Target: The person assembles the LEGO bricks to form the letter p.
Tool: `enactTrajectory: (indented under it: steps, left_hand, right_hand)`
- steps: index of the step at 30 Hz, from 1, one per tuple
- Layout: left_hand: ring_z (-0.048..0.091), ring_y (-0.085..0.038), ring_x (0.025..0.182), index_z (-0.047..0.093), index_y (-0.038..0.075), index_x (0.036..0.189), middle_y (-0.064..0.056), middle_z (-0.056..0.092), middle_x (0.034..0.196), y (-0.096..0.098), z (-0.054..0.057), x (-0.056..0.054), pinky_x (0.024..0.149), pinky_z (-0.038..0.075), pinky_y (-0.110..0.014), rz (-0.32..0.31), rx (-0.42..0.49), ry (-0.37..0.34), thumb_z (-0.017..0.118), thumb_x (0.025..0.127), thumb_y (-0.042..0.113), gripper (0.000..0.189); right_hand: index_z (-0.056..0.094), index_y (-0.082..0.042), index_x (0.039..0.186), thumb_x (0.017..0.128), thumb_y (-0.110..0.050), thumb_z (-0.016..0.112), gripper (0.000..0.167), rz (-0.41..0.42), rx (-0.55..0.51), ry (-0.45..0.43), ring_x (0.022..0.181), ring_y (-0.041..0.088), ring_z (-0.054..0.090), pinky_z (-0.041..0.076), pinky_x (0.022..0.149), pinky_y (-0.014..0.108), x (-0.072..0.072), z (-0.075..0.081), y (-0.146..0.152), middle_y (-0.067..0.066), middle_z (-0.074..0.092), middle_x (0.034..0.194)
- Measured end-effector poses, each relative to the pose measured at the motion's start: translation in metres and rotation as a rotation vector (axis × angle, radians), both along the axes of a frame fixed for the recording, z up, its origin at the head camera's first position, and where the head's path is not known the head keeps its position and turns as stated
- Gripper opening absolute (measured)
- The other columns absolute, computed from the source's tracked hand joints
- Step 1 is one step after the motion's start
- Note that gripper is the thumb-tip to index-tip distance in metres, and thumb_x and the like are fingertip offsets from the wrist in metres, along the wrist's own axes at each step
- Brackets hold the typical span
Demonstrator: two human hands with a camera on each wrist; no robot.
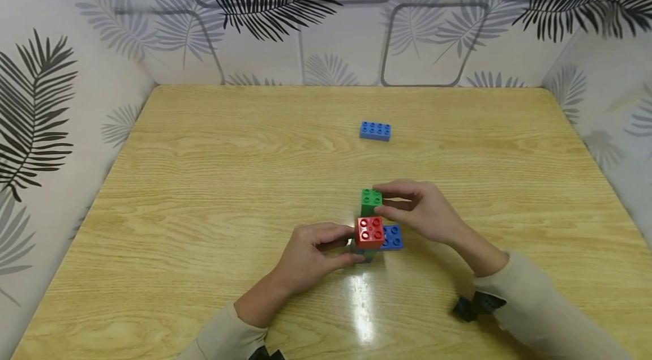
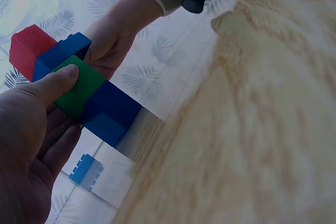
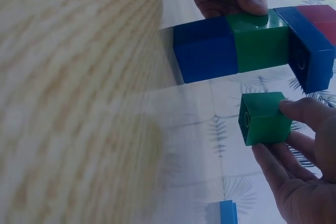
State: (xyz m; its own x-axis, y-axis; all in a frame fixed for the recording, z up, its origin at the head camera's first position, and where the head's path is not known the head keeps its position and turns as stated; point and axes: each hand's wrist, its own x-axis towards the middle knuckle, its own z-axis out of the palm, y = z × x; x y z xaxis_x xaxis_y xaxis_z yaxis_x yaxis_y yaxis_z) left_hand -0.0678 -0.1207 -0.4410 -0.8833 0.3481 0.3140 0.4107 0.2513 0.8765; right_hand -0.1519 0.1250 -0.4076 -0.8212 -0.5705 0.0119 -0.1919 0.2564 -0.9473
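A small upright stack of toy building bricks stands on the wooden table. From bottom to top it has a blue brick [image 2: 113, 113], a green brick [image 3: 260, 40], a wider blue brick [image 1: 392, 237] jutting out to the right, and a red brick [image 1: 369, 232]. My left hand [image 1: 318, 252] grips the stack from the left, its thumb on the green layer. Between thumb and fingers my right hand [image 1: 425, 213] pinches a separate green brick [image 1: 372, 201]. In the right wrist view this brick is off the table, apart from the stack and beside its overhanging blue brick.
Farther back on the wooden table [image 1: 229, 162] lies a blue eight-stud brick [image 1: 375, 131]. A leaf-patterned wall covering [image 1: 336, 37] rises behind the table's far edge and along its sides.
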Motion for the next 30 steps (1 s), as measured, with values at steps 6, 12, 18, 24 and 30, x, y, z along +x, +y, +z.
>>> enactTrajectory:
  steps: [6,12,18,24,30]
  left_hand:
    - [0.072,-0.012,0.103,0.075,0.009,0.114,-0.004,0.076,0.109,-0.001,0.001,-0.001,0.09,0.062,-0.024,0.004,-0.012,0.032,0.086,0.079,0.016,0.037]
    - [0.072,-0.012,0.104,0.076,0.01,0.114,-0.003,0.076,0.11,-0.001,0.001,-0.002,0.092,0.061,-0.024,0.011,-0.025,0.026,0.086,0.079,0.016,0.037]
    - [0.072,-0.012,0.102,0.076,0.011,0.113,-0.002,0.077,0.109,0.0,0.0,0.0,0.09,0.062,-0.025,-0.001,0.007,-0.009,0.085,0.08,0.016,0.035]
    - [0.072,-0.011,0.101,0.076,0.01,0.112,-0.003,0.077,0.107,0.0,0.0,0.003,0.089,0.063,-0.025,-0.009,0.045,0.005,0.086,0.079,0.015,0.034]
    - [0.072,-0.011,0.102,0.075,0.009,0.112,-0.004,0.077,0.109,-0.001,-0.001,0.001,0.088,0.063,-0.025,-0.021,0.064,0.017,0.085,0.08,0.015,0.034]
  right_hand:
    - [0.066,0.0,0.125,0.09,-0.004,0.073,0.036,-0.011,-0.009,0.067,0.114,0.017,0.067,0.06,0.095,0.028,0.001,0.005,0.004,0.017,0.066,0.126]
    - [0.066,0.0,0.126,0.09,-0.002,0.073,0.037,-0.018,-0.026,0.135,0.111,0.003,0.065,0.059,0.096,0.026,0.002,0.013,0.007,0.015,0.067,0.124]
    - [0.066,0.001,0.125,0.089,0.003,0.071,0.037,-0.039,-0.065,0.182,0.108,0.004,0.067,0.06,0.092,0.024,0.005,0.02,0.011,0.018,0.067,0.123]
    - [0.067,0.001,0.124,0.087,0.009,0.07,0.038,-0.034,-0.121,0.229,0.105,0.009,0.069,0.062,0.09,0.026,0.011,0.026,0.014,0.009,0.069,0.12]
    - [0.066,0.004,0.123,0.084,0.014,0.07,0.041,-0.018,-0.168,0.266,0.104,0.011,0.069,0.063,0.089,0.028,0.015,0.032,0.018,0.001,0.07,0.117]
